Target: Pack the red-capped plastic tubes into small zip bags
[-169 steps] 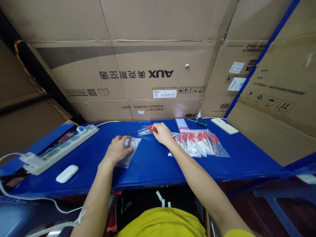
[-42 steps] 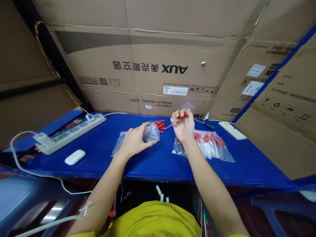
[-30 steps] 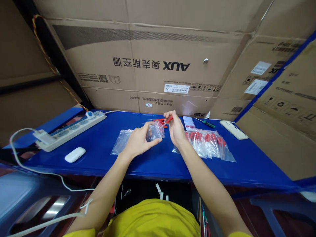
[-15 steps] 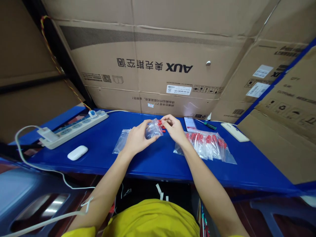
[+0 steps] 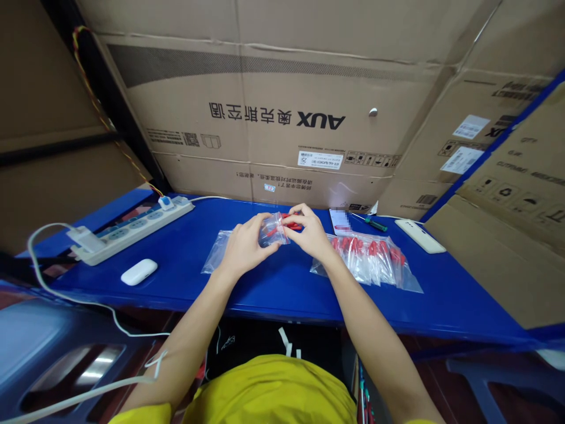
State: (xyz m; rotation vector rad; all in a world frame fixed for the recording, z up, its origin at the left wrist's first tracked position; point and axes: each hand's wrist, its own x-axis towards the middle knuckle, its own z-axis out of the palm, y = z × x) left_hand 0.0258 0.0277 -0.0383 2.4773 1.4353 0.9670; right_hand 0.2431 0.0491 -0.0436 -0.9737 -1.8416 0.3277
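My left hand [image 5: 244, 248] is closed around a small clear zip bag [image 5: 268, 234], whose mouth faces right. At that mouth, my right hand [image 5: 312, 233] pinches slim red pieces [image 5: 292, 220]; their exact kind is too small to make out. Some red shows through the plastic, so part of them lies inside the bag. Beneath and left of my left hand lies another clear bag [image 5: 213, 257], flat on the blue table [image 5: 273, 288]. To the right of my right wrist, several clear bags with red pieces [image 5: 368, 259] overlap in a row.
A white power strip [image 5: 136, 229] with plugs and a white earbud case [image 5: 139, 272] stand at the left. Behind the filled bags are a phone-like slab [image 5: 339, 221], a green-handled screwdriver [image 5: 376, 224] and a white phone [image 5: 420, 235]. Cardboard [image 5: 273, 82] walls the back.
My right hand has shifted slightly at the bag's mouth. The red pieces have moved left, partly into the bag. My left hand keeps its hold almost in place.
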